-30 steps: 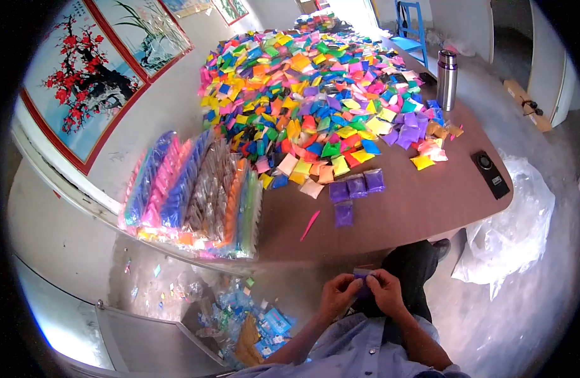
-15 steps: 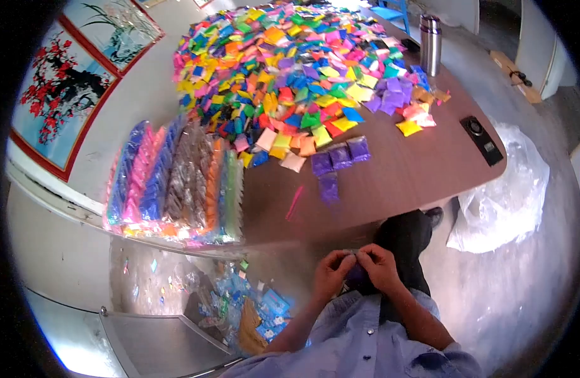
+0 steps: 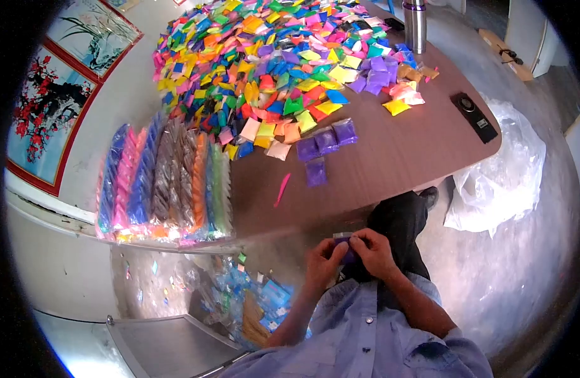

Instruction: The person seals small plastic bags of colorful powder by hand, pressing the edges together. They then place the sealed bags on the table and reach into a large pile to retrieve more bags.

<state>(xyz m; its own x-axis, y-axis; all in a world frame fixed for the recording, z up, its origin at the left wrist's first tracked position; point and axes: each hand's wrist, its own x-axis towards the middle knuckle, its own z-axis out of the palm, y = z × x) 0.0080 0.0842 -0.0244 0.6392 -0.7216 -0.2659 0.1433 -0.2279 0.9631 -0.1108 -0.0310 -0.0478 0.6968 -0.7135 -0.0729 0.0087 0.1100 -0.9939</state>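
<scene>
My left hand (image 3: 324, 261) and my right hand (image 3: 373, 252) meet over my lap, below the table's front edge. Between them they pinch a small purple packet (image 3: 345, 246) with a clear top edge; the fingers cover part of it. On the brown table (image 3: 258, 208) several flat purple packets (image 3: 326, 141) lie side by side, with one more purple packet (image 3: 316, 172) just below them. A thin pink tool (image 3: 282, 189) rests to their left. Behind them spreads a large heap of small coloured packets (image 3: 258, 63).
Long bags of twisted coloured packets (image 3: 161, 179) lie at the table's left. A steel flask (image 3: 415, 28) and a black device (image 3: 474, 118) stand and lie at the right. A clear plastic bag (image 3: 498, 170) and scattered wrappers (image 3: 239, 296) are on the floor.
The view has shifted, so the table's contents appear farther left and slightly higher. My hands have risen a little and more of the purple packet shows between the fingers.
</scene>
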